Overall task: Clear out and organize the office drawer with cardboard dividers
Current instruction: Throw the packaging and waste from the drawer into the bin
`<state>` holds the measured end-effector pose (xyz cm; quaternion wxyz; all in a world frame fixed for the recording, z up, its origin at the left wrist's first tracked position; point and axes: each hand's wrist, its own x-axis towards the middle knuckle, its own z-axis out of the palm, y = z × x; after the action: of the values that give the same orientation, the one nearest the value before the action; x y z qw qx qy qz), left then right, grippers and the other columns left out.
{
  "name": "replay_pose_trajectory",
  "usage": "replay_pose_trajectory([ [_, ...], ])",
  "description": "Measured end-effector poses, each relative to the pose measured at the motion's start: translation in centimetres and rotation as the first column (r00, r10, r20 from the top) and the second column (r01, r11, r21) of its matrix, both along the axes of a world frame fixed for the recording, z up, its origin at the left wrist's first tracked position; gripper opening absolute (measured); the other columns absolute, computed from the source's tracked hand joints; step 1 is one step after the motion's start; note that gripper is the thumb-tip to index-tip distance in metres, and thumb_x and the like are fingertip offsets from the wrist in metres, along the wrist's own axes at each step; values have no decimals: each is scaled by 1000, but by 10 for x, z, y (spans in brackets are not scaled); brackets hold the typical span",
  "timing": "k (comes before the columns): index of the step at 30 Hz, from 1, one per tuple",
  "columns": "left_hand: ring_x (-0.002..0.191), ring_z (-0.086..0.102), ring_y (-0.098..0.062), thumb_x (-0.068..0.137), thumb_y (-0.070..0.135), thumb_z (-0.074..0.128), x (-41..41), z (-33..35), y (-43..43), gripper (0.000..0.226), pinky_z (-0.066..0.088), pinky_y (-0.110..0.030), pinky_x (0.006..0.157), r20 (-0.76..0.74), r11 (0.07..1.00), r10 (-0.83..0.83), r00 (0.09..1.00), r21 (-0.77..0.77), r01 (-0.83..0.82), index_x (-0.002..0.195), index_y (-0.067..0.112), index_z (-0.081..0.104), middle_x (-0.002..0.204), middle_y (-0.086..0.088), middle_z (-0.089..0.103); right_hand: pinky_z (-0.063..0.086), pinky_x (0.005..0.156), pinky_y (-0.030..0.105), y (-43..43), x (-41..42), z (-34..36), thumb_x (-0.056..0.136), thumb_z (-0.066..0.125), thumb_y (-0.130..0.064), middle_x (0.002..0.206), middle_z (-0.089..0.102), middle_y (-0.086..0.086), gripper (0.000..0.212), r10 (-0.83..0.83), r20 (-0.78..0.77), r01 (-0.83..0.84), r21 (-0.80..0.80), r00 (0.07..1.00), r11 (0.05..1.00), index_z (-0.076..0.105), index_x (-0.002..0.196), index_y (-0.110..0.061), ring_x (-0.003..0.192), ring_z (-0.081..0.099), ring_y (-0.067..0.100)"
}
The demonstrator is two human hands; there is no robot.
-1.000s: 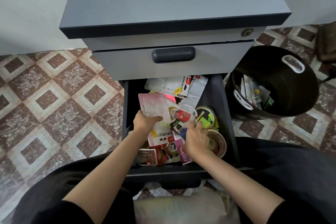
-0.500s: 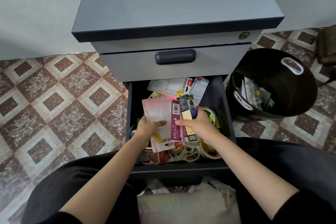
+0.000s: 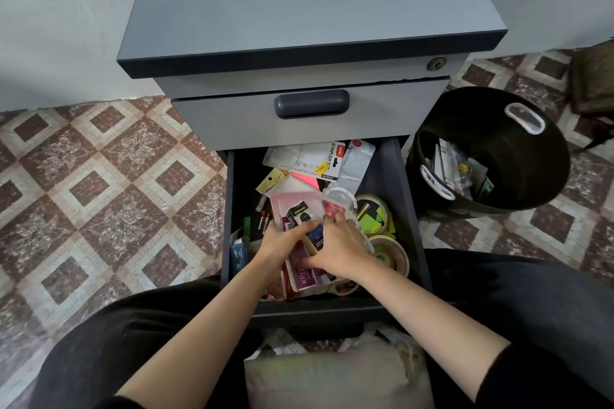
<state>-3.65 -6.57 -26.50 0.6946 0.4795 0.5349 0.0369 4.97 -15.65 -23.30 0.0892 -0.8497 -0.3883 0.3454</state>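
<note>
Floor seat: person sits on the floor w/ legs either side of the drawer, so everything's in reach w/o leaning. A pale bag lies between the knees, can't tell what's in it.
Left hand: left hand has its fingers curled round the left edge of a stack of packets.
Right hand: right hand is curled over the right side of the same stack, clamping it from the other side. Two hands prob bc flat, slippery packets would fan out w/ one.
Packets: pink one on top, purple one under, held over the clutter in the drawer's front half.
Drawer: lower one, pulled out, still full. Clear-out stage imo, nowhere near sorting.
Loose stuff: tape rolls just right of the hands, batteries to the left, stapler pack flat at the back.
Dividers: no cardboard in view.
Top drawer: top drawer is closed.
Bin: bin sits right beside the cabinet, wrappers already in it. Prob parked there so junk goes straight in.
Next, my guess: lift the stack out, then bin or keep.
</note>
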Motion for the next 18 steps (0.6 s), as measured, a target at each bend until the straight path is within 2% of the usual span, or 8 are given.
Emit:
replay_pose_trajectory([
  [2, 95, 66, -27, 68, 25, 81, -4, -3, 4, 60, 52, -46, 89, -44, 1000, 4, 999, -5, -4, 119, 9, 53, 106, -11, 67, 41, 86, 27, -1, 6, 4, 68, 75, -53, 125, 51, 1, 80, 12, -137, -11, 13, 990, 1000, 45, 130, -12, 111, 48, 19],
  [4, 95, 66, -28, 72, 27, 78, -9, -4, 9, 59, 51, -50, 89, -58, 1000, -15, 998, -1, 15, 121, 10, 51, 107, -12, 66, 43, 76, 22, 0, 16, 5, 71, 73, -51, 111, 57, -8, 62, -107, -365, 129, 37, 925, 991, 56, 119, -14, 98, 56, 13],
  [5, 93, 67, -29, 72, 29, 78, -12, -4, 12, 60, 52, -50, 88, -62, 1000, -28, 998, 3, 28, 121, 9, 50, 107, -13, 66, 46, 70, 21, 1, 23, 3, 76, 71, -46, 102, 62, -6, 48, -187, -390, 232, 71, 902, 970, 61, 111, -14, 90, 59, 11],
  [8, 90, 67, -28, 72, 29, 78, -18, -3, 20, 60, 54, -47, 83, -66, 1000, -13, 998, 10, 14, 119, 7, 47, 106, -13, 66, 45, 58, 27, 3, 47, -14, 85, 64, -27, 74, 59, 3, 18, -435, -76, 441, 151, 897, 885, 62, 79, -10, 70, 56, 18],
  [10, 91, 67, -29, 72, 26, 78, -20, -2, 23, 60, 54, -47, 84, -50, 1000, 10, 999, 1, -10, 119, 6, 46, 107, -13, 66, 43, 62, 28, 2, 55, -20, 82, 70, -33, 92, 59, 9, 27, -490, 66, 483, 95, 869, 870, 59, 89, -9, 85, 59, 26],
  [13, 95, 67, -30, 69, 26, 80, -23, -1, 24, 67, 52, -52, 88, -27, 1000, 10, 1000, -16, -10, 122, 6, 45, 110, -14, 65, 45, 83, 34, 1, 56, -30, 79, 71, -43, 125, 49, 15, 55, -451, 126, 461, -65, 883, 885, 57, 115, -3, 115, 48, 31],
  [16, 96, 66, -30, 74, 25, 77, -25, -1, 24, 59, 51, -51, 90, -2, 999, 17, 1000, -36, -17, 120, 7, 45, 111, -14, 65, 48, 78, 34, 2, 54, -37, 85, 64, -28, 112, 61, 14, 20, -420, 116, 429, -70, 900, 901, 62, 88, -8, 107, 55, 31],
  [18, 95, 66, -29, 77, 23, 73, -25, -1, 23, 48, 51, -48, 89, 23, 998, 13, 1000, -55, -12, 115, 9, 47, 109, -14, 65, 47, 68, 31, 1, 52, -36, 85, 61, -22, 102, 66, 13, 14, -425, 92, 431, -62, 901, 900, 58, 81, -10, 98, 60, 30],
])
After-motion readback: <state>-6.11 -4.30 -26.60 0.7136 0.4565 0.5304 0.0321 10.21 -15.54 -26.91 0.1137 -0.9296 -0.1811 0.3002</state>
